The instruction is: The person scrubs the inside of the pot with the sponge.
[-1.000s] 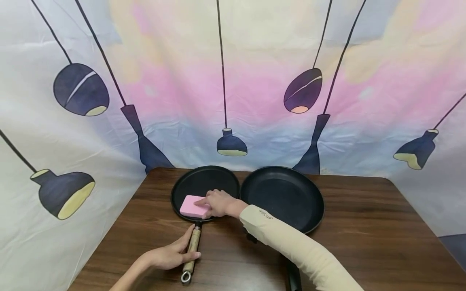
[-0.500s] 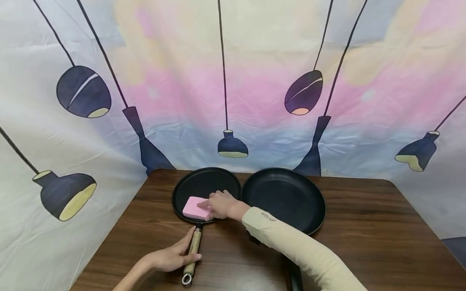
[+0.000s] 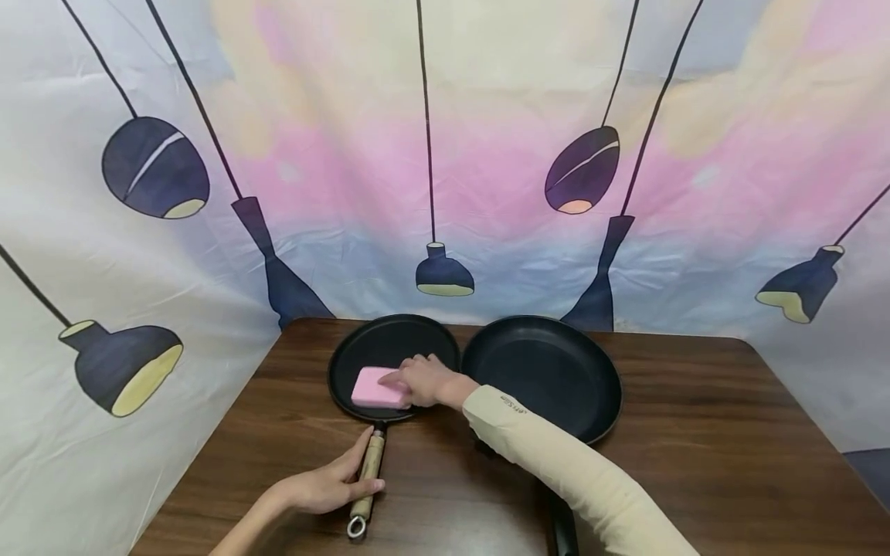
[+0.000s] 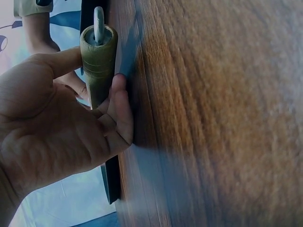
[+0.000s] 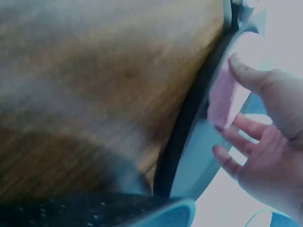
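A pink sponge [image 3: 371, 386] lies against the near part of a round, shallow black frying pan [image 3: 396, 344]. My right hand [image 3: 431, 380] grips this sponge from its right side, the index finger laid over the top. In the right wrist view, the thumb presses one face of the sponge [image 5: 220, 99] and fingertips touch its lower end. My left hand [image 3: 320, 488] holds the pan's wooden handle [image 3: 370, 467], thumb on the near side. The left wrist view shows the handle [image 4: 98, 71] between thumb and curled fingers, its metal hanging ring [image 4: 98, 23] free at the end.
A larger, deeper black frying pan [image 3: 538, 371] stands right beside the first, its dark handle [image 3: 563, 525] partly hidden under my right sleeve [image 3: 549, 455]. Both pans are on a brown wooden table [image 3: 723, 448]. Behind it hangs a cloth [image 3: 514, 93] printed with lamps.
My right hand has slid the sponge slightly to the right and away from me across the pan. The left hand keeps its hold on the handle, and the pan stays in place.
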### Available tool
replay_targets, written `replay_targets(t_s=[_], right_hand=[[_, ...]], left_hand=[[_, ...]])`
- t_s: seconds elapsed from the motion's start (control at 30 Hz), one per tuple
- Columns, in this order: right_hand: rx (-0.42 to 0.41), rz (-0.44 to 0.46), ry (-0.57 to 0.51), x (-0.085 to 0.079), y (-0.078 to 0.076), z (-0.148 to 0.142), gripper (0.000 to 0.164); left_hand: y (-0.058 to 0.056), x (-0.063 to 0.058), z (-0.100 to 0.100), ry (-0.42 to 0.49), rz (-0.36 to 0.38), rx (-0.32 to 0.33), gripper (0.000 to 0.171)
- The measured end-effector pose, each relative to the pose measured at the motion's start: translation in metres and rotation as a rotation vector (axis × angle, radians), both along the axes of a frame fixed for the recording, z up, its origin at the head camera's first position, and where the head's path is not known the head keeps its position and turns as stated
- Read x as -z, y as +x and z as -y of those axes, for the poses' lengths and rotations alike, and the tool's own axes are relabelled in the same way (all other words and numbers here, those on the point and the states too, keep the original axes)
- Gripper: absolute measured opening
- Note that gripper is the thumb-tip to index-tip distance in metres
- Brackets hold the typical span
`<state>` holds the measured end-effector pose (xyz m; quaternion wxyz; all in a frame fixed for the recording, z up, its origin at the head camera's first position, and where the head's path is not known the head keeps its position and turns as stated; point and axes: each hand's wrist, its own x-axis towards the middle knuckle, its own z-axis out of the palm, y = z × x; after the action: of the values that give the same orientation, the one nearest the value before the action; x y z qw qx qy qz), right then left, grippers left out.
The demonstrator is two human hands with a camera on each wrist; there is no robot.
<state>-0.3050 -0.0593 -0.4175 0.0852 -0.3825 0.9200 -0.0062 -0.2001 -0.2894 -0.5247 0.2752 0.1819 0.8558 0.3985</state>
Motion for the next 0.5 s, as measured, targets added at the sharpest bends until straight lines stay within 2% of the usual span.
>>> replay_targets(t_s=[0.13,0.17,0.37,0.5], right_hand=[[0.110,-0.056,0.021,-0.002,-0.002,0.001,0.054],[0.107,-0.065,0.024,-0.002,-0.001,0.002,0.053],[-0.036,-0.082,0.077,0.001,0.016,0.005,0.053],[-0.009,-0.128,0.087,-0.001,0.021,0.004,0.051]], left_hand=[[-0.001,0.002,0.000,0.003,0.003,-0.002,0.105],[-0.001,0.002,0.001,0.007,0.006,-0.002,0.105],[0.000,-0.001,-0.001,0.036,0.030,-0.001,0.104],[-0.004,-0.004,-0.004,0.051,0.027,0.005,0.104]])
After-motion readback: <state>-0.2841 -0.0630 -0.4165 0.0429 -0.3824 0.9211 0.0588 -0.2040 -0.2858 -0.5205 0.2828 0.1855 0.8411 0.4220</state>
